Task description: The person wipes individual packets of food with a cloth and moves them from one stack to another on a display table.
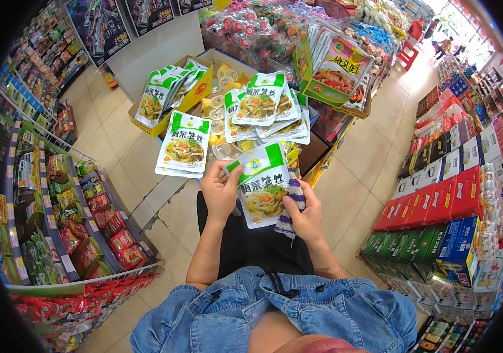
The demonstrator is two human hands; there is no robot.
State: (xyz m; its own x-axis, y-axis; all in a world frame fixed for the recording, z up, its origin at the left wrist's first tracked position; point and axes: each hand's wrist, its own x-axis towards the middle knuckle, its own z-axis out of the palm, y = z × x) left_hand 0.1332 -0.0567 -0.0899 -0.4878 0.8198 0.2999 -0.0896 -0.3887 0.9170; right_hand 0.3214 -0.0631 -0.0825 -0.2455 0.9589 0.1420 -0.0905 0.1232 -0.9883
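Note:
A white and green food pouch (263, 194) with a picture of shredded vegetables is held up before me. My left hand (219, 192) pinches its upper left corner. At its lower right edge, my right hand (302, 209) grips the pouch together with a purple and white striped knitted cloth (294, 194). Beyond my hands, a loose pile of matching pouches (260, 106) lies over small jelly cups (222, 150). A short stack of the same pouches (184, 143) rests to the left, near a yellow carton (198, 90) with more pouches standing in it.
A green display box (322, 90) of pink-fronted pouches stands at the back right of the display. Snack shelves (79, 212) run along my left. Stacked drink cartons (436, 198) line the right side, across the tiled floor (353, 172). A red stool (408, 55) stands farther off.

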